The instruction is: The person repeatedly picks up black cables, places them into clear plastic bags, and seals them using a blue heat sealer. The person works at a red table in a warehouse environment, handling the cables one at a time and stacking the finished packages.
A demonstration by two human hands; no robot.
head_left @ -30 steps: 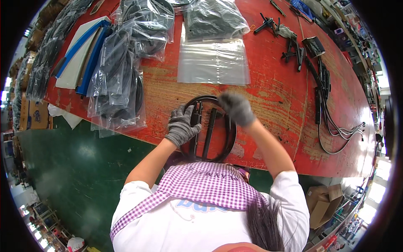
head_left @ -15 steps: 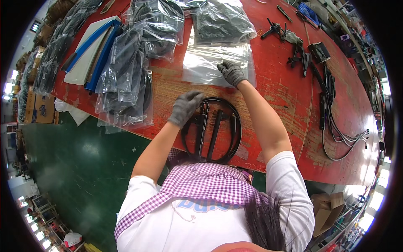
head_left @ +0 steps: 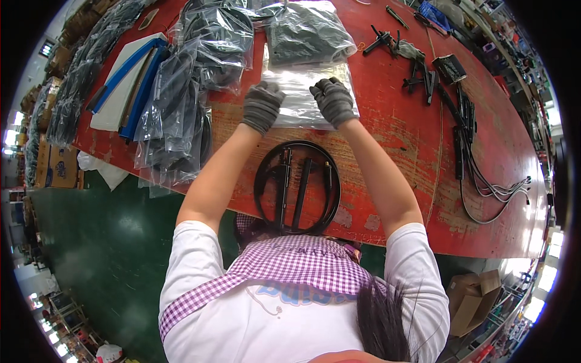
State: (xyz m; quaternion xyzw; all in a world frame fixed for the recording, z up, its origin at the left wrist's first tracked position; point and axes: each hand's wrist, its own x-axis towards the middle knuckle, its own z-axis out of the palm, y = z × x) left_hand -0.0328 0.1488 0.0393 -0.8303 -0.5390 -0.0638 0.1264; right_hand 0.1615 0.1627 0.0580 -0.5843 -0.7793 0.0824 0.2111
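A coiled black cable with rod-shaped ends [head_left: 296, 187] lies on the red worktable [head_left: 399, 139], between my forearms. Both my hands wear grey gloves. My left hand [head_left: 262, 106] and my right hand [head_left: 333, 100] rest side by side on a stack of empty clear plastic bags [head_left: 299, 97] beyond the coil. The fingers of each hand curl down onto the near part of the top bag. I cannot tell if either hand has pinched the film.
Bagged black cables [head_left: 181, 103] pile up at the left, next to white and blue boards [head_left: 124, 78]. A filled bag [head_left: 305, 36] lies past the stack. Loose black cables and connectors [head_left: 466, 145] run along the right. A cardboard box [head_left: 475, 299] stands below the table.
Both hands left the black coil and reached forward onto the clear bags, the right first, then the left. The coil stays flat on the table.
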